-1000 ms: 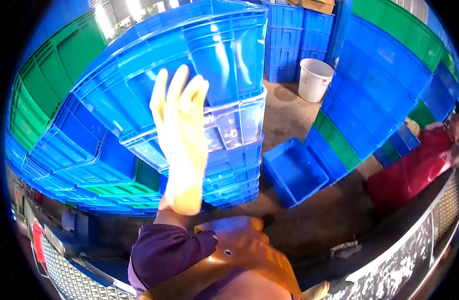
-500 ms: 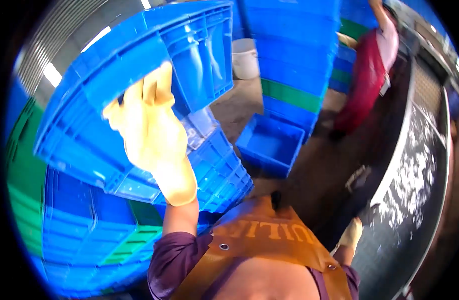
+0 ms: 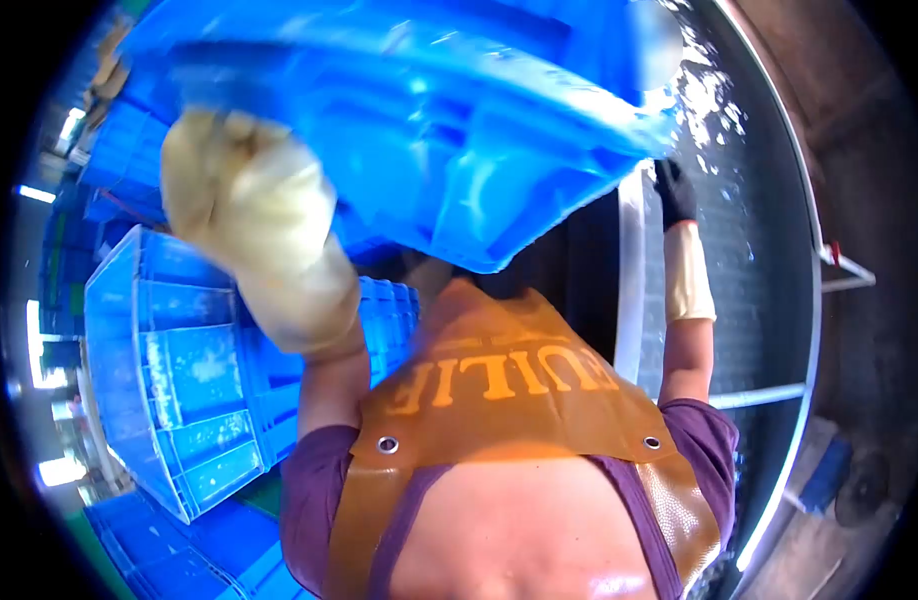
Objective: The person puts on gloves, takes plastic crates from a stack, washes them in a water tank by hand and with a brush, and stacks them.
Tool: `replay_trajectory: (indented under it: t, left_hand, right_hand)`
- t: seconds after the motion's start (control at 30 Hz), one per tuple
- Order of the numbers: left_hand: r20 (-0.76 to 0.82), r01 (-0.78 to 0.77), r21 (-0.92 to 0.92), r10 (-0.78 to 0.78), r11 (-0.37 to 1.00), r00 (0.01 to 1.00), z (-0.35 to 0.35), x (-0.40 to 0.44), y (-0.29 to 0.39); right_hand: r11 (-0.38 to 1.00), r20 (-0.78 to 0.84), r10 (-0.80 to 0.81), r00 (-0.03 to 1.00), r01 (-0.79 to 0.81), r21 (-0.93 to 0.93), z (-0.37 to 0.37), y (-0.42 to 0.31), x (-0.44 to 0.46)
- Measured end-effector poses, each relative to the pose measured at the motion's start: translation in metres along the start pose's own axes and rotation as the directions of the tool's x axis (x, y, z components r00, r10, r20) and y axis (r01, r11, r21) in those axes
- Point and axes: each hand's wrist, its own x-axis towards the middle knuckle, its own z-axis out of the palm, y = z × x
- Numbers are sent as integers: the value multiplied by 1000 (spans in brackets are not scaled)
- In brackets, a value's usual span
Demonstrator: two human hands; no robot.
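Observation:
A large blue plastic crate hangs tilted in front of me, above the edge of the metal trough. My left hand, in a cream rubber glove, is closed on the crate's left end; motion blurs its fingers. At the crate's right corner is my right hand, dark-gloved with a cream cuff, and it appears closed on the rim, though its fingertips are hard to make out. The crate's inside is turned away from me. Silvery pieces lie in dark water in the trough, beyond my right hand.
Stacked blue crates stand close on my left, with more crates behind them. A metal crossbar spans the trough on my right. Outside the trough, a blue object lies on the floor. My orange apron hangs below.
My view has turned to the right. The crate has swung from the stack on the left to the trough, with my left hand on it. My right hand has risen to its corner.

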Motion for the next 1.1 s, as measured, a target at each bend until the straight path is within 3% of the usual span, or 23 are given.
replay_trajectory:
  t: [0.03, 0.07, 0.1, 0.17, 0.2, 0.3, 0.4, 0.43, 0.5, 0.57, 0.63, 0.7, 0.73, 0.77, 0.83, 0.87, 0.9, 0.97, 1.0, 1.03, 1.07, 1.1]
  left_hand:
    - [-43, 63, -29, -64, 998, 997, 13, 10, -25]
    - [-74, 127, -61, -131, 990, 989, 27, 21, -49]
    - [-97, 194, -95, -203, 976, 974, 32, 31, -69]
    - [13, 322, -133, -323, 937, 946, 3, 47, -96]
    - [256, 450, -185, -399, 874, 880, -13, 60, -112]
    - [86, 473, -99, -466, 875, 881, -13, 74, -152]
    - [-188, 511, 286, -475, 811, 859, 21, 99, -195]
    - [-207, 552, 154, -520, 820, 829, 38, 102, -203]
    - [295, 780, -164, -725, 604, 623, -2, 141, -235]
    - [109, 798, -196, -796, 570, 595, -8, 166, -273]
    - [374, 880, -192, -797, 434, 475, -28, 195, -324]
    - [626, 896, -130, -666, 424, 405, -31, 225, -374]
    - [716, 899, -103, -596, 427, 365, -38, 242, -404]
    - [794, 897, -77, -518, 435, 319, -45, 259, -434]
    - [739, 624, 227, -550, 747, 390, -22, 272, -458]
    - [760, 642, 265, -566, 719, 320, -23, 279, -476]
    - [674, 585, 431, -676, 687, 297, -25, 285, -486]
    - [597, 450, 555, -712, 700, 370, -15, 264, -527]
    - [567, 403, 608, -729, 684, 383, -30, 247, -560]
    - [533, 354, 659, -745, 663, 401, -57, 223, -602]
    - [601, 128, 675, -643, 726, 476, -108, 186, -659]
    - [677, -111, 659, -521, 744, 520, -144, 165, -701]
  right_hand:
    - [923, -11, 128, 992, -115, 368, -13, -8, -4]
    - [824, 33, 138, 990, -133, 550, -35, 14, 18]
    - [689, 67, 132, 989, -140, 711, -64, 36, 30]
    - [465, 121, 56, 991, -133, 875, -107, -8, -21]
    - [398, 127, 13, 992, -122, 909, -126, -23, -44]
    - [359, 111, -14, 994, -98, 928, -171, -29, -114]
    - [388, 70, 58, 996, -87, 918, -198, -22, -161]
    - [393, 53, 95, 994, -86, 915, -202, -18, -171]
    - [395, 14, 175, 984, -84, 915, -210, -9, -184]
    - [407, -25, 251, 968, -82, 910, -215, -3, -190]
    - [416, -50, 349, 936, -107, 903, -226, 8, -190]
    - [498, -136, 433, 891, -111, 860, -229, 11, -192]
    - [629, -256, 478, 840, -124, 767, -227, 13, -190]
    - [641, -291, 480, 828, -104, 761, -227, 15, -183]
    - [929, -718, 349, 603, -122, 349, -227, 23, -170]
    - [949, -802, 294, 520, -56, 312, -227, 34, -163]
    - [946, -815, 305, 492, -57, 319, -220, 43, -156]
    - [990, -961, 140, 238, -60, 129, -200, 79, -152]
    - [956, -968, 87, 237, -294, 14, -199, 150, -172]
    - [898, -980, -142, 142, -398, -188, -182, 204, -180]
    - [891, -983, -131, 132, -419, -175, -169, 206, -194]
    - [904, -985, 155, 74, -413, 111, -149, 194, -201]
